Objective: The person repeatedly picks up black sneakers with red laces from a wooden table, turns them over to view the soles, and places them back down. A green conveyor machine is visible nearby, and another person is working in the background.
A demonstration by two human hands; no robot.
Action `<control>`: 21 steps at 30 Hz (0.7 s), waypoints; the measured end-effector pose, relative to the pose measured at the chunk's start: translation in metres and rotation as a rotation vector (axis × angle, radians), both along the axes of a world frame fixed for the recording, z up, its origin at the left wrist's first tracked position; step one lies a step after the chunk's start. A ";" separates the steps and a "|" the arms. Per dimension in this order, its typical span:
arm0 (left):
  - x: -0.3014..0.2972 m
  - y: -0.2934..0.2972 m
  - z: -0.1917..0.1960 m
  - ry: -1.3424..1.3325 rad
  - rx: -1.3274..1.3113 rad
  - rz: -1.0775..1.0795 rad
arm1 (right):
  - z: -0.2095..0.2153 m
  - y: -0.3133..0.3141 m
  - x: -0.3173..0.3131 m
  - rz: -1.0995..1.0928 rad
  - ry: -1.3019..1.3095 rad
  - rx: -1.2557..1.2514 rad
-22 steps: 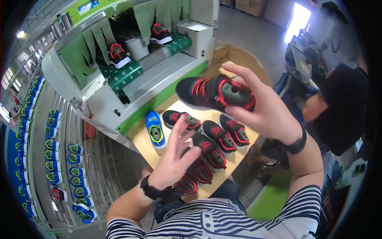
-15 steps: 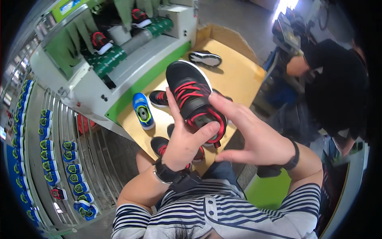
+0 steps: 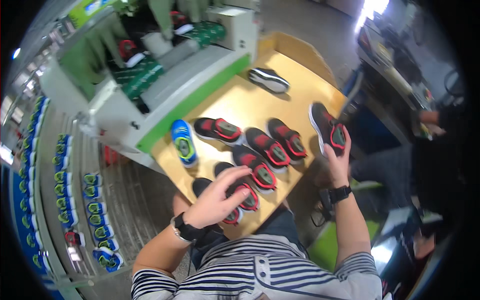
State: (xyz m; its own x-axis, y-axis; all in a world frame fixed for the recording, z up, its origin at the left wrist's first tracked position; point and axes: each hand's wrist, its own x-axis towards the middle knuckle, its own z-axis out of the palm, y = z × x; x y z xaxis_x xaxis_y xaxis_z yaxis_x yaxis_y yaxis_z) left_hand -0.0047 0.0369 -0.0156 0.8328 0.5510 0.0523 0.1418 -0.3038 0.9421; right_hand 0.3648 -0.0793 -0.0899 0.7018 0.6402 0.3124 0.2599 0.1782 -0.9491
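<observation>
My right hand grips a black sneaker with red lining by its heel end, out past the table's right edge. The shoe's toe points away from me and its white sole edge faces left. My left hand is over the near row of shoes, thumb and fingers apart, above a black-and-red sneaker; whether it touches that shoe I cannot tell. Beside it lies another black-and-red sneaker, and several more are on the table, toes pointing away. Part of the nearest shoes is hidden by my left hand.
On the yellow table stand a blue sneaker at left and a tipped black sneaker at the back. A machine with green rollers carries shoes beyond. Racked blue shoes line the left. A person works at right.
The sneaker that both hands held in front of me is now in my right hand alone, farther right. My left hand has let go and moved down-left over the shoes on the table.
</observation>
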 end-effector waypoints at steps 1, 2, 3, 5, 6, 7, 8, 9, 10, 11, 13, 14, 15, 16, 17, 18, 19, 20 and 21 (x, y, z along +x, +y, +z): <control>0.003 0.005 0.012 0.034 -0.045 -0.003 | -0.027 0.007 0.014 0.031 -0.068 -0.126; 0.001 0.015 0.013 0.024 -0.014 0.004 | -0.052 0.015 0.019 0.072 -0.133 -0.248; -0.004 0.027 0.018 0.062 0.083 0.048 | -0.066 0.024 0.012 0.104 -0.121 -0.246; -0.011 0.066 0.034 0.076 0.262 0.139 | -0.077 0.036 0.010 0.133 -0.002 -0.202; -0.013 0.094 0.043 0.081 0.327 0.205 | -0.080 0.035 0.012 0.127 0.111 -0.170; -0.011 0.124 0.060 0.095 0.212 0.316 | -0.083 0.033 0.014 0.099 0.049 -0.190; -0.008 0.161 0.072 0.052 0.339 0.415 | -0.086 0.029 0.015 0.062 -0.016 -0.210; -0.004 0.204 0.082 -0.006 0.332 0.535 | -0.086 0.027 0.012 0.036 0.005 -0.196; 0.003 0.237 0.105 -0.043 0.367 0.668 | -0.088 0.028 0.009 0.011 0.028 -0.180; 0.004 0.288 0.110 -0.068 0.441 0.813 | -0.093 0.030 0.006 -0.039 0.046 -0.157; -0.021 0.388 0.126 0.054 0.679 1.080 | -0.097 0.037 -0.003 -0.069 0.069 -0.142; -0.028 0.431 0.127 0.003 0.537 1.093 | -0.100 0.034 -0.003 -0.115 0.080 -0.144; -0.037 0.468 0.125 0.064 0.446 1.220 | -0.099 0.035 -0.006 -0.106 0.070 -0.143; -0.057 0.499 0.125 0.306 0.428 1.249 | -0.096 0.037 -0.009 -0.093 0.079 -0.141; -0.072 0.529 0.123 0.558 0.404 1.243 | -0.095 0.038 -0.012 -0.088 0.086 -0.146; -0.056 0.531 0.106 0.562 0.476 1.433 | -0.092 0.033 -0.012 -0.095 0.085 -0.161; -0.061 0.554 0.085 0.581 0.551 1.494 | -0.091 0.030 -0.011 -0.098 0.093 -0.184; -0.076 0.569 0.083 0.611 0.547 1.470 | -0.091 0.031 -0.011 -0.079 0.114 -0.177; -0.097 0.580 0.083 0.644 0.544 1.455 | -0.090 0.033 -0.011 -0.046 0.135 -0.173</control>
State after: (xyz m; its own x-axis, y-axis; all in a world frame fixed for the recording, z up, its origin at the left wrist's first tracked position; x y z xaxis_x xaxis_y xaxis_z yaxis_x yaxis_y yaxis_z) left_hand -0.1018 0.6165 0.0669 -0.3570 0.8621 0.3597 0.8718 0.1693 0.4596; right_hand 0.3539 -0.0461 -0.1803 0.7595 0.6425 0.1019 0.1321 0.0010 -0.9912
